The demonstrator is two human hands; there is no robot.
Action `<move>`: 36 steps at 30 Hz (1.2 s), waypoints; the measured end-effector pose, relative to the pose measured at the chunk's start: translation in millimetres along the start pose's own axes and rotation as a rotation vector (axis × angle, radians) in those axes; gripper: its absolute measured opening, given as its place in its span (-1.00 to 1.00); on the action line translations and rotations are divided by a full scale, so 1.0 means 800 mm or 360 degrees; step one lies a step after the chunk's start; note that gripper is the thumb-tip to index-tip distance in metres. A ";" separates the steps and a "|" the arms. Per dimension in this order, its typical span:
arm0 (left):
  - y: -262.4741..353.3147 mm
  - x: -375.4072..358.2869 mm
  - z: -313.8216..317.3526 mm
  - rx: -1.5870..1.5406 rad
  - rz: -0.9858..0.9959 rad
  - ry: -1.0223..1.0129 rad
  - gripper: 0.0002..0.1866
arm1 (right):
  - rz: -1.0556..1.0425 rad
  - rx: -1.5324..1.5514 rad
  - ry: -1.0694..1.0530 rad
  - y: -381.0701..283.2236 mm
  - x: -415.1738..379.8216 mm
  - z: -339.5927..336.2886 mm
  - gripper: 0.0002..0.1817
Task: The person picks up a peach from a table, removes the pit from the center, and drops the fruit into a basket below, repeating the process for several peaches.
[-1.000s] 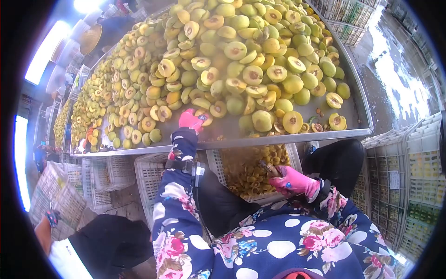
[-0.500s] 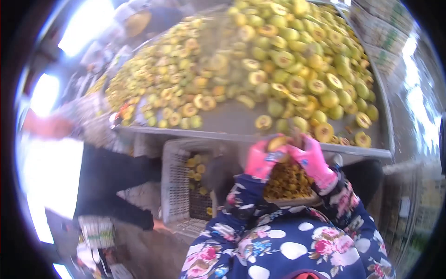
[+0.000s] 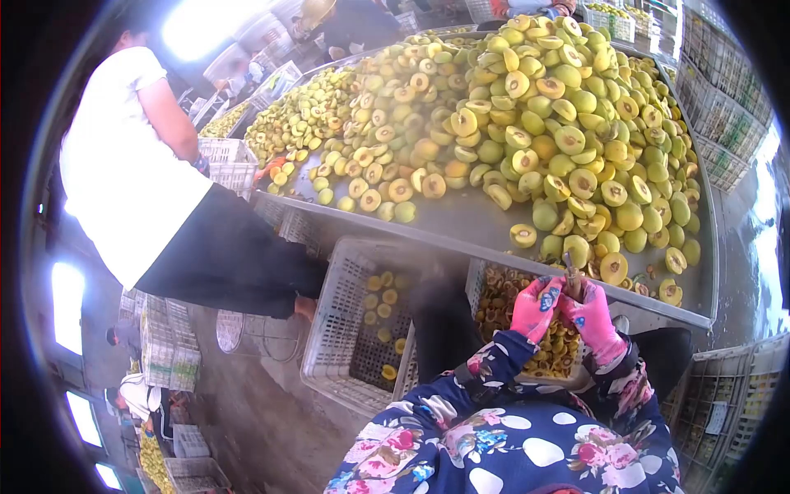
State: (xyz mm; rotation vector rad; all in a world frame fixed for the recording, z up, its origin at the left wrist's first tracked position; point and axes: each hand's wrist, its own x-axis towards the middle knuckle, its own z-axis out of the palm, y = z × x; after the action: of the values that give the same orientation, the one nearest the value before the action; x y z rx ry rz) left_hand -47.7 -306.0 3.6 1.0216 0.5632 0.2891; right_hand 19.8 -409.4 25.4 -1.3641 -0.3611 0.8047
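Observation:
My left hand (image 3: 533,311), in a pink glove, is closed, with its fingertips against my right hand; whatever it may hold is hidden. In my right hand (image 3: 594,321), also pink-gloved, is a small tool with a brown handle (image 3: 572,284), sticking up between the hands. Both hands are near the front edge of a metal table (image 3: 477,210) heaped with halved yellow-green, peach-like fruits (image 3: 568,140), many showing brown pits or hollows. Below my hands, a container holds brownish pits and scraps (image 3: 550,356).
Left of my legs stands a grey plastic crate (image 3: 341,329) with several fruit halves inside. A person in a white shirt (image 3: 123,156) stands at the table's left. Stacked crates (image 3: 732,90) line the right side, with more crates (image 3: 724,395) beside my right knee.
The view has shifted, bringing more of the person in white into frame. The yellow fruit half seen in my left hand no longer shows there. My hands remain close together.

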 end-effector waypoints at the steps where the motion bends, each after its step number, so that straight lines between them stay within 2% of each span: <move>1: -0.009 0.001 0.000 0.0056 0.0076 0.0058 -0.80 | -0.0043 -0.0048 -0.0044 0.002 -0.001 0.001 -0.84; 3: -0.028 0.008 -0.008 0.0174 0.0228 0.0173 -0.80 | -0.0131 -0.0139 -0.0133 0.007 -0.001 0.003 -0.87; 4: -0.025 0.014 -0.016 0.0159 0.0344 0.0159 -0.84 | -0.0009 -0.0103 -0.0268 -0.001 -0.015 0.009 -0.89; 5: -0.021 0.021 -0.024 0.0135 0.0448 0.0132 -0.86 | 0.0120 -0.0073 -0.0385 -0.014 -0.034 0.015 -0.91; 6: 0.017 0.007 -0.026 0.0210 0.0458 -0.0039 -0.84 | 0.0137 0.0071 -0.0466 -0.028 -0.042 0.018 -0.90; 8: 0.032 0.017 -0.049 -0.0006 0.0230 -0.0268 -0.72 | 0.0142 -0.0078 -0.0345 -0.030 -0.042 0.004 -0.73; 9: 0.025 0.024 -0.056 -0.0603 -0.0091 -0.0293 -0.68 | 0.0123 -0.0178 -0.0222 -0.025 -0.043 -0.003 -0.64; 11: 0.034 0.016 -0.046 -0.0713 -0.0176 -0.0149 -0.63 | 0.0273 -0.0062 -0.0279 -0.010 -0.042 -0.018 -0.47; 13: 0.042 0.008 -0.037 -0.0686 -0.0245 -0.0040 -0.63 | 0.0133 -0.0449 -0.0277 0.000 -0.042 -0.012 -0.49; 15: 0.033 0.009 -0.030 -0.0508 -0.0112 -0.0071 -0.63 | 0.0204 -0.0845 -0.0298 -0.019 -0.048 -0.003 -0.53; 16: 0.029 0.007 -0.027 -0.0422 -0.0038 -0.0078 -0.63 | 0.0183 -0.0805 -0.0317 -0.016 -0.049 0.001 -0.53; 19: 0.032 0.000 -0.018 -0.0492 -0.0226 -0.0050 -0.62 | 0.0259 -0.0911 -0.0298 -0.027 -0.054 0.006 -0.55; 23: 0.020 0.003 -0.018 -0.0436 -0.0134 -0.0046 -0.64 | -0.0290 -0.1114 -0.0084 0.017 -0.051 0.003 -0.61; 29: 0.004 0.007 -0.018 -0.0313 0.0022 -0.0039 -0.63 | -0.0211 -0.1191 -0.0081 0.014 -0.049 0.007 -0.67; 31: -0.004 0.010 -0.020 -0.0245 0.0056 0.0018 -0.63 | -0.0213 -0.1364 -0.0243 0.054 -0.032 0.003 -0.67; 36: -0.007 0.007 -0.016 -0.0217 0.0074 0.0107 -0.66 | -0.0291 -0.1001 -0.0151 0.073 -0.034 0.005 -0.65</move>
State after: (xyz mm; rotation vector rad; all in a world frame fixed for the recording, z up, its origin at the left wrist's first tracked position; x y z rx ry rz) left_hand -50.7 -296.8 -8.5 0.8964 0.5735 0.3989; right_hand -19.1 -424.9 -23.8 -1.8428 -0.8522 0.6248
